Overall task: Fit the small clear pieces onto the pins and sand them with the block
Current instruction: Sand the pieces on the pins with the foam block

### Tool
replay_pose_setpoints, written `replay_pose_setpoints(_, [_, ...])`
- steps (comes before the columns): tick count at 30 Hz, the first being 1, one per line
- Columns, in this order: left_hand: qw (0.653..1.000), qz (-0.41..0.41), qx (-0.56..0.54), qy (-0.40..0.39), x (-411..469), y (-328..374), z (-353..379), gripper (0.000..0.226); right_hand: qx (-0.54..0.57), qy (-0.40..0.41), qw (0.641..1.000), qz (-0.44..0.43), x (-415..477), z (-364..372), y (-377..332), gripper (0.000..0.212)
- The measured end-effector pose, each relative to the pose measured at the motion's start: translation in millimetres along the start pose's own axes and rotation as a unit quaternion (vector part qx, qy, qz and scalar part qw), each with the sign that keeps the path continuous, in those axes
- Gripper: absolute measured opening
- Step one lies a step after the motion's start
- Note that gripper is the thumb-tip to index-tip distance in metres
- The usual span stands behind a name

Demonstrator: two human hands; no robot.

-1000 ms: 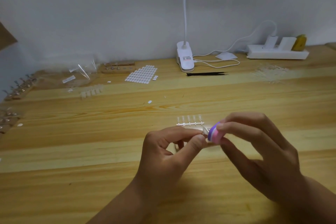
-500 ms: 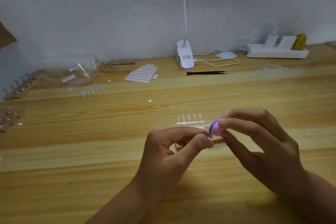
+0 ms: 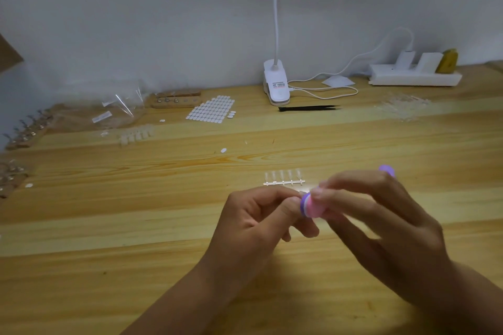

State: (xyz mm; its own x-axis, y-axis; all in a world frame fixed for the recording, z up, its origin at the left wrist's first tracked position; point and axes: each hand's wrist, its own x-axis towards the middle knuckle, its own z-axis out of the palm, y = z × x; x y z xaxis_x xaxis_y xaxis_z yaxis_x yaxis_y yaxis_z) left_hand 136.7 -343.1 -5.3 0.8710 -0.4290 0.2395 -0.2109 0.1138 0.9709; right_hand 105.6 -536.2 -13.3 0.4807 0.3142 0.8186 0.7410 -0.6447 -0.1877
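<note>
My right hand (image 3: 381,228) grips a pink and purple sanding block (image 3: 310,205); its near end shows between my fingers and its far purple tip pokes out past my knuckles. The block's end presses against something small pinched in my left hand (image 3: 258,223), between thumb and forefinger; that piece is almost wholly hidden. Just behind my hands, a clear strip of several small clear pieces (image 3: 283,179) lies on the wooden table (image 3: 136,226).
At the back stand a white clip lamp (image 3: 276,84), black tweezers (image 3: 309,108), a sheet of white oval pads (image 3: 211,107), a wooden pin holder (image 3: 175,99) and a power strip (image 3: 415,76). More pin holders (image 3: 25,132) and plastic bags (image 3: 114,114) lie left. Clear parts (image 3: 402,106) are heaped right.
My right hand has swung the sanding block back down and left against the piece in my left hand; the block and fingers are motion-blurred. My left hand stays put.
</note>
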Motion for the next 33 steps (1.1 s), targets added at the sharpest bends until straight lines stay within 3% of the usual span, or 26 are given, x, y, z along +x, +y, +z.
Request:
replay_pose_setpoints(7, [0.998,-0.042,-0.042,-0.021,1,5,-1,0.024,0.004,0.021,0.999,0.028,4,-4,8,0.026])
replay_pose_setpoints(12, [0.991,-0.085,-0.071,-0.076,1,8,1,0.026,0.013,-0.029,0.999,-0.019,-2,1,0,0.027])
replay_pose_setpoints(16, [0.983,-0.115,-0.094,-0.104,1,7,-1,0.025,0.013,-0.003,1.0,0.027,5,-2,9,0.023])
replay_pose_setpoints(19, [0.984,-0.104,-0.07,-0.127,0,4,1,0.025,0.044,0.004,0.999,0.003,2,3,-3,0.019])
replay_pose_setpoints(24, [0.992,-0.042,0.049,-0.105,-2,-4,5,0.024,-0.019,-0.033,0.999,-0.008,2,-1,10,0.028])
replay_pose_setpoints(30, [0.997,-0.022,0.055,-0.057,0,-5,0,0.024,0.036,-0.005,0.999,0.006,1,0,5,0.023])
replay_pose_setpoints(33, [0.997,-0.03,0.035,-0.057,0,-4,-2,0.022,0.055,-0.006,0.993,0.105,1,-1,6,0.02])
